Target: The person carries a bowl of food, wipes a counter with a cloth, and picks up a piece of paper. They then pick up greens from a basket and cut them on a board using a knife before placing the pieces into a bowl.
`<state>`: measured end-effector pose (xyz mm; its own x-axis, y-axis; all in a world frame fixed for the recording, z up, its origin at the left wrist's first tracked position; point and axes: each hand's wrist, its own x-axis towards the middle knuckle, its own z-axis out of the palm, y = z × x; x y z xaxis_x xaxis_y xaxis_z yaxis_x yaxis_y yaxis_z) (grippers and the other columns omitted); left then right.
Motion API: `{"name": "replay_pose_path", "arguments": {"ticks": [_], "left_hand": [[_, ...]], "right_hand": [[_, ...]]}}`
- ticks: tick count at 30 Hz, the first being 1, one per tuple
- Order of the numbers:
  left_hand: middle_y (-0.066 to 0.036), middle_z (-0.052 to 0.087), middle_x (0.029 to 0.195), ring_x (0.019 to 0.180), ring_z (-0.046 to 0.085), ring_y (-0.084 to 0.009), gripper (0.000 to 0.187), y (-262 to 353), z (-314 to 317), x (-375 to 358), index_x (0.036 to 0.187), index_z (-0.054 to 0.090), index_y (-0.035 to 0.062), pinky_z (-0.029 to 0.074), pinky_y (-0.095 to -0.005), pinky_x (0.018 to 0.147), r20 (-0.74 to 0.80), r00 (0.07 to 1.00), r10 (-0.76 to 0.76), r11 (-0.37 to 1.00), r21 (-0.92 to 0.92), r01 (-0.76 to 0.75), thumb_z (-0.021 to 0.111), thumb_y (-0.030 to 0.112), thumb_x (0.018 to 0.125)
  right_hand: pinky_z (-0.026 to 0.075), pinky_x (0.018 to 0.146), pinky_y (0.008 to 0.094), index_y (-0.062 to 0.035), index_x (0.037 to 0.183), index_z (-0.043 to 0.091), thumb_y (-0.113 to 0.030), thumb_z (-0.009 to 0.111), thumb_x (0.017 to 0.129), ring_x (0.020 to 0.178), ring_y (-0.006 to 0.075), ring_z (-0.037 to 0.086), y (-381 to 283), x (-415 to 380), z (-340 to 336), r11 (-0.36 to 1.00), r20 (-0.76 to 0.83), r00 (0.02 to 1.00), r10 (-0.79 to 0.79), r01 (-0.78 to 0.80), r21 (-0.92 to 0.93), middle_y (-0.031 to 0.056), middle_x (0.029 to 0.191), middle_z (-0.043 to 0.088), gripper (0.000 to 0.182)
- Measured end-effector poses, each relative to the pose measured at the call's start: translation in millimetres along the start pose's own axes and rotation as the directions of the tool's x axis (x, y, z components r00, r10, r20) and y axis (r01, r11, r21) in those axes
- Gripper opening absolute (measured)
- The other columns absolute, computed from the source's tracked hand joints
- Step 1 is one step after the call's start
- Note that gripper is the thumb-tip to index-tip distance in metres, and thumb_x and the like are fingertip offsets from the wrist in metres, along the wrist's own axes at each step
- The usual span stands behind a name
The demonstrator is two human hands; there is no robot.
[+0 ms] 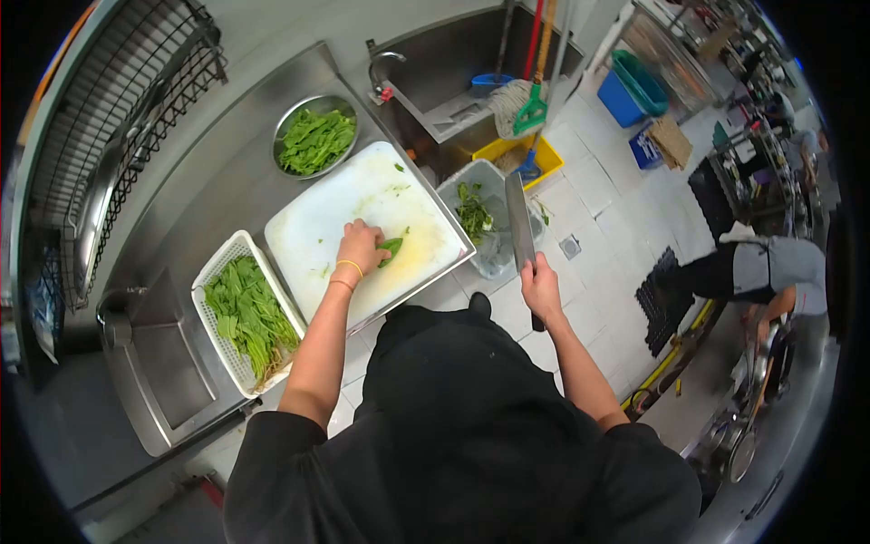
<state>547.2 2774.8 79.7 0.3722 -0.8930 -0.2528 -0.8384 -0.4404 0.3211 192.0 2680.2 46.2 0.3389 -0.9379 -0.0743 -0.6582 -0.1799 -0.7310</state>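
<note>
My left hand (363, 247) is on the white cutting board (304, 218), its fingers closed on a small bunch of green leaves (391, 249). Off the board's right side, my right hand (541, 286) grips a large knife (520, 218) by its dark handle, blade pointing away from me. Small green scraps lie on the board. A metal bowl (353, 150) of cut greens stands beyond the board. To its left, a white basket (207, 317) holds long leafy greens (243, 313) with roots at the near end.
A bin (498, 258) with green trimmings stands below the board's right edge. Beyond are a sink (439, 131), a yellow bucket (547, 160) and mops. At left are another sink (172, 372) and a wire rack (136, 118). Another person (770, 272) bends at the right.
</note>
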Motion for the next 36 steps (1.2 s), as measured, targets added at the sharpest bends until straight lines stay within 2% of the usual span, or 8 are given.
{"name": "replay_pose_path", "arguments": {"ticks": [3, 6, 13, 19, 25, 28, 30, 36], "left_hand": [[-0.019, 0.065, 0.099, 0.095, 0.060, -0.0348, 0.022, -14, 14, -3, 0.081, 0.066, 0.0040, 0.050, -0.0420, 0.085, -0.049, 0.998, 0.028, 1.000, -0.006, -0.028, 0.077, 0.021, 0.072], [-0.010, 0.065, 0.071, 0.064, 0.061, -0.0181, 0.023, -20, -4, 2, 0.084, 0.065, 0.0027, 0.050, -0.0330, 0.063, -0.211, 0.974, -0.081, 0.880, -0.474, -0.029, 0.079, 0.019, 0.076], [-0.007, 0.066, 0.075, 0.062, 0.060, -0.0138, 0.046, -70, -100, 109, 0.113, 0.061, -0.0067, 0.050, -0.0264, 0.053, -0.200, 0.879, -0.434, 0.311, -0.948, -0.062, 0.079, 0.022, 0.081], [-0.010, 0.069, 0.085, 0.065, 0.064, -0.0122, 0.038, -147, -144, 77, 0.112, 0.059, -0.0082, 0.053, -0.0252, 0.055, -0.514, 0.705, -0.488, 0.564, -0.802, -0.195, 0.074, 0.017, 0.087], [-0.010, 0.070, 0.081, 0.059, 0.064, -0.0130, 0.021, -244, -142, -49, 0.099, 0.066, -0.0043, 0.053, -0.0267, 0.051, -0.447, 0.499, -0.742, 0.499, -0.866, -0.034, 0.067, 0.015, 0.091], [-0.009, 0.070, 0.076, 0.062, 0.066, -0.0133, 0.023, -329, -113, -109, 0.102, 0.068, -0.0010, 0.054, -0.0276, 0.054, -0.630, 0.302, -0.715, 0.698, -0.672, 0.248, 0.070, 0.016, 0.086], [-0.017, 0.071, 0.078, 0.070, 0.070, -0.0251, 0.030, -334, -105, -142, 0.096, 0.071, -0.0021, 0.055, -0.0352, 0.065, -0.584, 0.350, -0.733, 0.675, -0.557, 0.484, 0.073, 0.025, 0.082], [-0.024, 0.070, 0.092, 0.088, 0.068, -0.0394, 0.039, -245, -93, -195, 0.093, 0.071, 0.0006, 0.054, -0.0434, 0.080, -0.281, 0.374, -0.884, 0.458, -0.355, 0.815, 0.077, 0.035, 0.077]], "right_hand": [[0.041, 0.046, 0.0344, 0.0002, 0.091, 0.045, -0.017, 0.052, 0.098, 0.049, 0.0159, 0.050, -33, 3, -3, 0.974, 0.055, 0.998, -0.014, 0.002, 0.226, 0.0098, 0.057, 0.051, 0.020], [0.044, 0.053, 0.0460, 0.0008, 0.093, 0.047, -0.014, 0.054, 0.096, 0.058, 0.0419, 0.058, -76, -3, -11, 0.951, 0.040, 0.988, -0.148, 0.131, 0.280, 0.0229, 0.067, 0.060, 0.017], [0.042, 0.061, 0.0613, -0.0012, 0.093, 0.047, -0.017, 0.050, 0.096, 0.070, 0.0519, 0.058, -80, -15, 16, 0.974, 0.337, 0.924, -0.184, 0.217, -0.064, 0.0301, 0.070, 0.060, 0.016], [0.044, 0.058, 0.0561, 0.0011, 0.094, 0.048, -0.018, 0.051, 0.096, 0.070, 0.0509, 0.059, -95, -16, 19, 0.974, 0.273, 0.935, -0.227, 0.220, 0.057, 0.0293, 0.072, 0.061, 0.019], [0.041, 0.053, 0.0522, 0.0005, 0.093, 0.048, -0.016, 0.049, 0.098, 0.063, 0.0482, 0.059, -108, -14, 25, 0.972, 0.205, 0.950, -0.234, 0.235, 0.019, 0.0274, 0.064, 0.058, 0.017], [0.041, 0.054, 0.0521, 0.0012, 0.094, 0.047, -0.017, 0.047, 0.099, 0.066, 0.0496, 0.058, -106, 2, 33, 0.923, 0.218, 0.913, -0.345, 0.373, -0.098, 0.0281, 0.066, 0.058, 0.018], [0.041, 0.057, 0.0531, 0.0014, 0.096, 0.045, -0.017, 0.046, 0.099, 0.069, 0.0507, 0.058, -96, 18, 42, 0.890, 0.413, 0.849, -0.329, 0.425, -0.164, 0.0289, 0.068, 0.058, 0.018], [0.042, 0.063, 0.0549, 0.0032, 0.091, 0.049, -0.015, 0.049, 0.098, 0.077, 0.0524, 0.057, -127, 25, 53, 0.937, 0.349, 0.897, -0.270, 0.328, -0.119, 0.0312, 0.076, 0.060, 0.020]]}}
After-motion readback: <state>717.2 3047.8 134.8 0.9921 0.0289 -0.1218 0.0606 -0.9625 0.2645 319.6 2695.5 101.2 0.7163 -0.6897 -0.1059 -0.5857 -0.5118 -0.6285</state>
